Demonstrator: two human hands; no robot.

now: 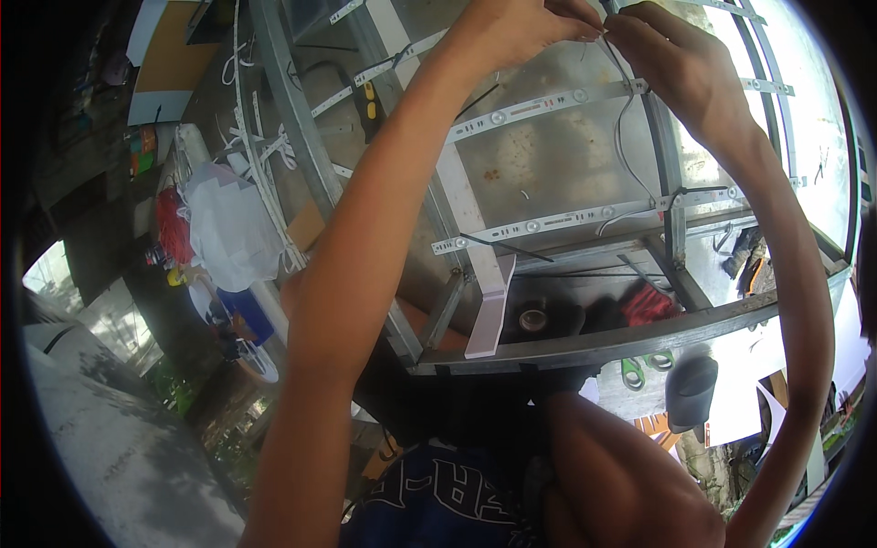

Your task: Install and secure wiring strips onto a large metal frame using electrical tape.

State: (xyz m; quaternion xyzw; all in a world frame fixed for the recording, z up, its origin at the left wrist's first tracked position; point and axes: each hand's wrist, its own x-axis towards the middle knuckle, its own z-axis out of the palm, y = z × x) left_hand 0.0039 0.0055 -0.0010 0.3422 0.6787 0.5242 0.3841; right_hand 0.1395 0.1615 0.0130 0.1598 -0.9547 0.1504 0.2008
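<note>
My left hand (513, 35) and my right hand (681, 68) meet at the top edge of the view, fingertips pinched close together. Between them runs the upper end of a thin grey wire (627, 137), which hangs in a curve down to a lower LED strip (566, 220). What exactly is joined at the fingertips is partly cut off by the edge. Below my hands, another white LED strip (539, 111) with round lenses crosses the metal frame (585, 352). Black cable ties (502, 247) stick out from the strips.
A yellow-and-black tool (369, 102) lies left of my forearm. A tape roll (533, 318) and red cloth (650, 303) sit inside the frame. Green-handled scissors (633, 373) and a dark slipper (692, 391) lie beyond its near bar. A white plastic bag (233, 224) is at left.
</note>
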